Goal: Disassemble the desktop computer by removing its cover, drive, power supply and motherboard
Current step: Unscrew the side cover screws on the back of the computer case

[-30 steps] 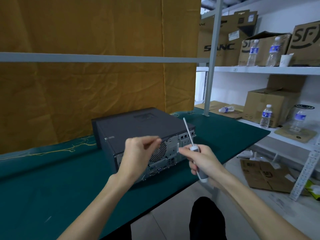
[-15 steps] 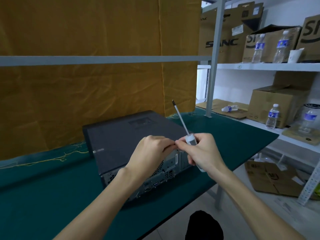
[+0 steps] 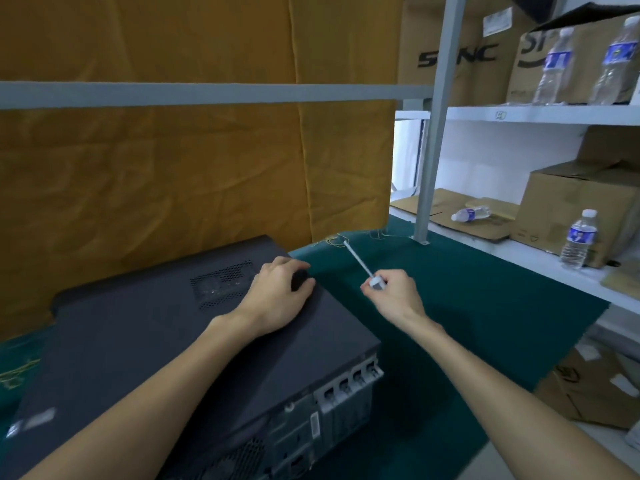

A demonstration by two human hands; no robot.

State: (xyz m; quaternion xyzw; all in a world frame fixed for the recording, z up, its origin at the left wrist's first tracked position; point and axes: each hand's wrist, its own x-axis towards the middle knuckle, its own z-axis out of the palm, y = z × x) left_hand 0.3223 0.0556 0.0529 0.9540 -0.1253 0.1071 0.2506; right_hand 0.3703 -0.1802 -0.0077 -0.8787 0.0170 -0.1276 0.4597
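Dark grey metal desktop computer case (image 3: 173,358) lying flat on the green cloth-covered surface (image 3: 450,323), rear port panel turned to the near right, perforated vent on the top cover (image 3: 221,289) toward the far side. Cover seemingly not yet off; no gap visible along its edges.

Left hand (image 3: 277,299) resting on the far right part of the cover, palm down, fingers curled over a small dark rounded thing, possibly a knob or latch, too hidden to name. Right hand (image 3: 394,296) raised above the surface just right of the case, apart from it, fingers wrapped round the white handle of a slim screwdriver (image 3: 363,265), shaft pointing up and to the far left.

Step in hand, by judgement: freeing the cover. Best done with the palm pressed flat and a steady slide or lift along the case's length, not a twist; worth checking first that no rear screws remain. Screwdriver better set down or kept clear of the vent to avoid scratching or slipping. Case close to the near edge of the surface, so a hard pull risks shifting it off.

Beyond: mustard-yellow cloth backdrop (image 3: 173,168), grey metal rail (image 3: 207,93), white shelving (image 3: 536,114) at right with cardboard boxes (image 3: 571,209) and clear plastic water bottles (image 3: 578,240).
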